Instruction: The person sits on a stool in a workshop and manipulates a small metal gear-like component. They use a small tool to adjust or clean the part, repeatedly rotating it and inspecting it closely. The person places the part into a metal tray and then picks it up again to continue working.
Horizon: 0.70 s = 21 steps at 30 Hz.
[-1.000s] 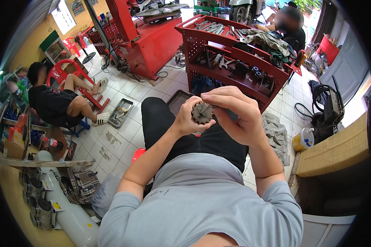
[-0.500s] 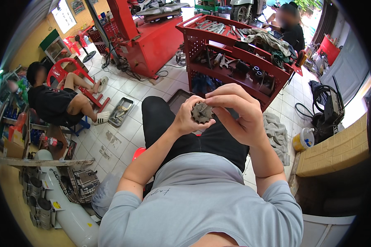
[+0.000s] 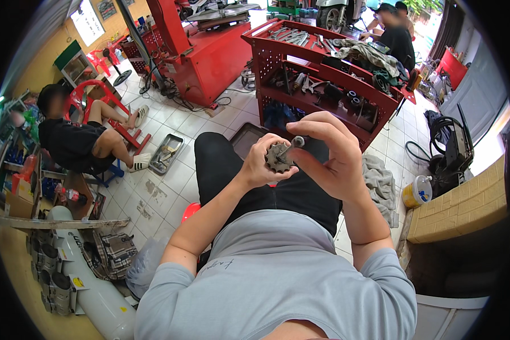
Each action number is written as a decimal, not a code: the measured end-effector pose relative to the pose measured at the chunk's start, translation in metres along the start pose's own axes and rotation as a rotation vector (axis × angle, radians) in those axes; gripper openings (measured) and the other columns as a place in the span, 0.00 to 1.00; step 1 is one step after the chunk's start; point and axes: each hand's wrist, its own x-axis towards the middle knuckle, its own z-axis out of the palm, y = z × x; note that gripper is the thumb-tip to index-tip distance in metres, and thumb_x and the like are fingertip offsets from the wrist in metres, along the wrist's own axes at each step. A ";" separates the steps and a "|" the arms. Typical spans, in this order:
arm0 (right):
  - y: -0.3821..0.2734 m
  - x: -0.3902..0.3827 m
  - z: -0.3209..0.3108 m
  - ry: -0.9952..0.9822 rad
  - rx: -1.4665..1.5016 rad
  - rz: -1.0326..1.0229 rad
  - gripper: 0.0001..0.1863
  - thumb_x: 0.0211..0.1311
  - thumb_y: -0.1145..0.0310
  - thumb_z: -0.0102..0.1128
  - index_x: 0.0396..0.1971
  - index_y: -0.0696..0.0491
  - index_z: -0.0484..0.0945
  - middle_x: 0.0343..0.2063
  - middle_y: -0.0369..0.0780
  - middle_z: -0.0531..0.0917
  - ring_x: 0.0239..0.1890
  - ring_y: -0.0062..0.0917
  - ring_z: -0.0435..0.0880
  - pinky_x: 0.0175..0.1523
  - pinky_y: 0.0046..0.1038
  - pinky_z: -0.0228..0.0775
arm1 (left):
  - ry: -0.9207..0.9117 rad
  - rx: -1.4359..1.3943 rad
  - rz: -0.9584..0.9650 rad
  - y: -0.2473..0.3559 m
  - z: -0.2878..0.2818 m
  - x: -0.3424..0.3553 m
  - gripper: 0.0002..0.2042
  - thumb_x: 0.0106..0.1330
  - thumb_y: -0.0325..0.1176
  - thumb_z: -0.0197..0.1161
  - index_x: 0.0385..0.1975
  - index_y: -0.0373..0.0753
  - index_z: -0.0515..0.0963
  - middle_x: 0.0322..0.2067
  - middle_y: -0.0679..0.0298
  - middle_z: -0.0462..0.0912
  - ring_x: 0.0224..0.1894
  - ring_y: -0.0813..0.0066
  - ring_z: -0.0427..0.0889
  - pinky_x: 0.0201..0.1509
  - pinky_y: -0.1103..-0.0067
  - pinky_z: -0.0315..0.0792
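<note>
My left hand [image 3: 259,162] is closed around a grey, toothed, gear-like metal part [image 3: 278,157], its notched round face turned up toward me. Out of that face a thin metal rod with a rounded end [image 3: 298,141] leans up and to the right. The index finger and thumb of my right hand [image 3: 331,156] stand apart on either side of the rod's end. Whether the thumb touches the rod I cannot tell. Both hands are above my lap.
A red tool cart [image 3: 323,73] with wrenches and rags stands ahead. Metal trays [image 3: 167,154] lie on the tiled floor. At left a person [image 3: 76,130] sits low; other people [image 3: 396,39] are at the far right. A yellow-and-white bucket [image 3: 417,191] is at right.
My right thumb and index finger have spread apart, and the rod's end now shows between them. The toothed part has tilted slightly. At the far right, a person has shifted, showing another behind.
</note>
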 end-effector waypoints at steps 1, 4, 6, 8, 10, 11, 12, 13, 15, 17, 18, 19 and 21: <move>-0.002 0.001 0.000 0.001 -0.002 -0.007 0.18 0.51 0.83 0.65 0.44 0.54 0.85 0.40 0.40 0.83 0.40 0.31 0.83 0.43 0.28 0.75 | 0.005 -0.012 0.004 -0.004 0.001 -0.001 0.25 0.43 0.36 0.82 0.42 0.36 0.80 0.41 0.60 0.81 0.44 0.67 0.81 0.53 0.73 0.75; 0.000 0.000 -0.002 -0.024 -0.061 -0.019 0.19 0.50 0.79 0.69 0.45 0.54 0.85 0.40 0.41 0.84 0.40 0.32 0.83 0.45 0.30 0.74 | 0.008 -0.014 0.007 -0.005 0.002 0.000 0.26 0.43 0.36 0.82 0.42 0.36 0.79 0.42 0.60 0.81 0.44 0.66 0.81 0.53 0.73 0.75; 0.005 -0.002 -0.005 -0.051 -0.099 -0.021 0.19 0.49 0.77 0.70 0.45 0.54 0.84 0.39 0.41 0.84 0.40 0.32 0.82 0.46 0.30 0.74 | 0.012 -0.016 0.010 -0.007 0.002 -0.001 0.26 0.42 0.36 0.82 0.42 0.36 0.79 0.42 0.60 0.80 0.44 0.66 0.81 0.52 0.73 0.75; 0.009 -0.002 -0.005 -0.077 -0.119 -0.020 0.19 0.50 0.76 0.70 0.45 0.54 0.85 0.39 0.41 0.84 0.40 0.32 0.82 0.47 0.31 0.73 | 0.021 -0.031 0.014 -0.015 0.002 -0.003 0.26 0.42 0.36 0.83 0.42 0.36 0.79 0.42 0.59 0.80 0.44 0.66 0.81 0.52 0.73 0.75; 0.009 -0.002 -0.004 -0.030 -0.083 0.006 0.17 0.50 0.76 0.70 0.43 0.54 0.85 0.39 0.41 0.84 0.39 0.32 0.82 0.47 0.30 0.72 | 0.000 -0.009 0.000 -0.005 0.002 0.002 0.27 0.42 0.36 0.83 0.42 0.36 0.79 0.43 0.59 0.80 0.44 0.66 0.81 0.52 0.73 0.75; 0.009 -0.001 -0.003 -0.006 -0.065 0.018 0.16 0.51 0.75 0.70 0.42 0.54 0.85 0.38 0.41 0.84 0.39 0.31 0.82 0.47 0.30 0.72 | -0.010 0.002 -0.007 0.000 0.002 0.004 0.27 0.42 0.36 0.83 0.42 0.36 0.79 0.43 0.59 0.80 0.44 0.66 0.81 0.52 0.73 0.75; 0.008 0.000 -0.003 0.017 -0.041 0.018 0.15 0.51 0.75 0.71 0.41 0.54 0.85 0.38 0.40 0.84 0.39 0.31 0.82 0.46 0.30 0.71 | -0.016 0.004 0.001 0.001 0.002 0.005 0.27 0.42 0.36 0.83 0.43 0.36 0.79 0.43 0.59 0.80 0.44 0.66 0.82 0.52 0.73 0.76; 0.006 0.002 -0.001 0.040 -0.016 0.018 0.14 0.51 0.75 0.71 0.40 0.54 0.85 0.37 0.40 0.84 0.39 0.31 0.82 0.46 0.29 0.71 | -0.021 0.006 0.008 0.002 0.002 0.005 0.27 0.42 0.36 0.83 0.43 0.36 0.79 0.43 0.59 0.80 0.44 0.65 0.82 0.52 0.72 0.76; 0.003 0.003 -0.002 0.031 0.000 0.018 0.13 0.50 0.75 0.72 0.39 0.54 0.84 0.37 0.39 0.84 0.39 0.31 0.82 0.46 0.28 0.70 | -0.018 0.008 0.013 0.005 0.002 0.005 0.27 0.42 0.36 0.83 0.43 0.36 0.79 0.43 0.59 0.80 0.44 0.65 0.82 0.52 0.72 0.75; 0.000 0.003 -0.005 -0.032 -0.017 0.019 0.14 0.49 0.74 0.74 0.38 0.54 0.84 0.36 0.39 0.84 0.38 0.30 0.82 0.46 0.28 0.69 | 0.002 0.009 0.006 0.010 0.002 0.000 0.27 0.42 0.37 0.83 0.43 0.37 0.79 0.43 0.59 0.80 0.44 0.64 0.81 0.53 0.71 0.75; -0.001 0.002 -0.005 -0.044 -0.027 0.013 0.14 0.49 0.74 0.74 0.38 0.54 0.84 0.35 0.38 0.84 0.38 0.30 0.82 0.46 0.28 0.68 | -0.005 0.048 -0.005 0.011 0.002 -0.003 0.27 0.42 0.37 0.83 0.43 0.37 0.79 0.43 0.59 0.80 0.45 0.63 0.81 0.53 0.70 0.75; -0.002 0.002 -0.005 -0.056 -0.037 0.006 0.14 0.50 0.73 0.74 0.38 0.53 0.84 0.35 0.38 0.84 0.38 0.30 0.82 0.46 0.27 0.68 | -0.011 0.088 -0.016 0.010 0.002 -0.009 0.27 0.42 0.37 0.83 0.43 0.38 0.79 0.43 0.59 0.80 0.45 0.62 0.81 0.54 0.70 0.74; -0.001 0.000 -0.003 -0.077 -0.031 0.004 0.13 0.51 0.71 0.74 0.38 0.52 0.84 0.34 0.37 0.84 0.38 0.29 0.82 0.46 0.28 0.66 | -0.022 0.163 -0.010 0.010 0.001 -0.019 0.27 0.42 0.38 0.83 0.43 0.39 0.79 0.42 0.59 0.80 0.46 0.60 0.81 0.56 0.68 0.73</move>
